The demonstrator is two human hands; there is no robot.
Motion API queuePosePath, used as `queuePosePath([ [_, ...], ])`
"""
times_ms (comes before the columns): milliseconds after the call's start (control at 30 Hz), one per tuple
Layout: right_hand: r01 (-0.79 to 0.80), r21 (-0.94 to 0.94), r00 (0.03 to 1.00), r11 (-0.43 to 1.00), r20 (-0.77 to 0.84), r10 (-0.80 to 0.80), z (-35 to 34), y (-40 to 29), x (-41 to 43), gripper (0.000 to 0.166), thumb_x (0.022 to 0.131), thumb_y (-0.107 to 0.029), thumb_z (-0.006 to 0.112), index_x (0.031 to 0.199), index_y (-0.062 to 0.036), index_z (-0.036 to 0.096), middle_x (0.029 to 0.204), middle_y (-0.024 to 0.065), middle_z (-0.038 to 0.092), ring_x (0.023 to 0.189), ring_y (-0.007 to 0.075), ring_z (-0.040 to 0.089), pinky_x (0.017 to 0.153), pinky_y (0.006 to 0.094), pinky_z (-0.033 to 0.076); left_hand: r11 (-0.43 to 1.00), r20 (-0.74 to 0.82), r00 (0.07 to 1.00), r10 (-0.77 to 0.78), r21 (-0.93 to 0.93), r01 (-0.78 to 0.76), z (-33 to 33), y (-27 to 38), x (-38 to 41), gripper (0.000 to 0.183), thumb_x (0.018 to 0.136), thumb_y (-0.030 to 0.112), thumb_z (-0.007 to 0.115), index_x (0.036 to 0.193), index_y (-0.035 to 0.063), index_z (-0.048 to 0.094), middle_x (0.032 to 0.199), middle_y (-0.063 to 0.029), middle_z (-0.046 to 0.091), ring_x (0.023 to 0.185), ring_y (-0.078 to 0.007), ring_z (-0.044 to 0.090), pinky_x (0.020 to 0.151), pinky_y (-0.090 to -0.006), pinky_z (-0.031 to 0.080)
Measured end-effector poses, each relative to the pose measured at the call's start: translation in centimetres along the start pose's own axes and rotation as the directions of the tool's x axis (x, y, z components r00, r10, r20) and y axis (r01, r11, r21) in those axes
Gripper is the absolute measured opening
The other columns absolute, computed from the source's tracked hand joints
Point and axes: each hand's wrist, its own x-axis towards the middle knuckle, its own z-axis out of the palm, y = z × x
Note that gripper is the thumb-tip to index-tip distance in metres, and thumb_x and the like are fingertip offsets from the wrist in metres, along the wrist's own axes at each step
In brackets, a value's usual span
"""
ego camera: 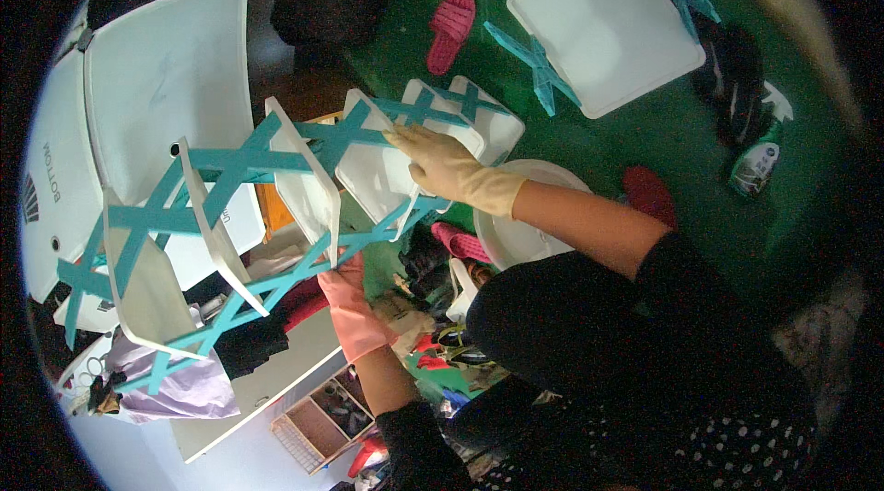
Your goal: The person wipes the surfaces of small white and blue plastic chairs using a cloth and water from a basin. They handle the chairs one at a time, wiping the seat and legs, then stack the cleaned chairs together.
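A tiered rack (304,180) with white plastic shelves and teal crossed side braces stretches from the lower left to the centre. My right hand (449,166), in a pale yellow rubber glove, lies over an upper brace near the rack's right end, fingers extended and thumb apart. Lower down, my left hand (352,304) wears a pink rubber glove and grips the rack at the edge of a middle shelf; its fingertips are partly hidden. A damp-looking sheen shows on some shelves. Beneath my right forearm stands a round whitish basin (504,235), partly covered by the arm.
A white square-topped stool (608,28) with teal legs is on the green floor (428,111). Near it are a pink slipper (452,31), a spray bottle (760,152) and dark shoes (728,83). White panels (166,76) stand left; a compartment box (321,422) lies below.
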Motion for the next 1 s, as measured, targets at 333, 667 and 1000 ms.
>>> queuePosePath([
  [333,-0.025,0.205,0.999,0.978,-0.034,0.032,-3.1,-0.4,-1.0,0.056,0.09,-0.025,0.063,0.14,-0.0027,0.047,0.143,0.0205,0.048,0.134,0.0354,0.042,0.112,0.0435,0.034,0.985,0.079,0.993,-0.091,-0.139,0.102,-2.7,0.1,0.1,0.063,0.093,0.044,0.063,0.14,0.0061,0.044,0.134,-0.0137,0.058,0.117,-0.0302,0.06,0.094,-0.0499,0.055],
  [667,0.117,0.333,0.992,0.936,-0.082,-0.095,-2.1,-10.8,10.3,0.055,0.097,-0.019,0.05,0.146,-0.0005,0.035,0.152,0.0231,0.034,0.143,0.0368,0.03,0.119,0.0419,0.024,0.977,-0.122,0.987,-0.105,-0.198,0.079,-2.0,0.2,-0.5,0.051,0.095,0.038,0.061,0.129,0.0026,0.05,0.119,-0.0168,0.064,0.101,-0.0337,0.067,0.085,-0.0529,0.059],
  [1000,0.096,0.343,0.993,0.935,0.027,-0.112,-2.6,-14.9,7.3,0.074,0.095,-0.032,0.059,0.151,-0.0002,0.023,0.156,0.0233,0.027,0.145,0.0356,0.027,0.118,0.0372,0.024,0.968,-0.316,0.937,-0.149,-0.242,0.072,-1.4,0.4,-2.7,0.041,0.097,0.04,0.057,0.113,0.0024,0.056,0.104,-0.0182,0.067,0.092,-0.0351,0.069,0.078,-0.0486,0.06],
])
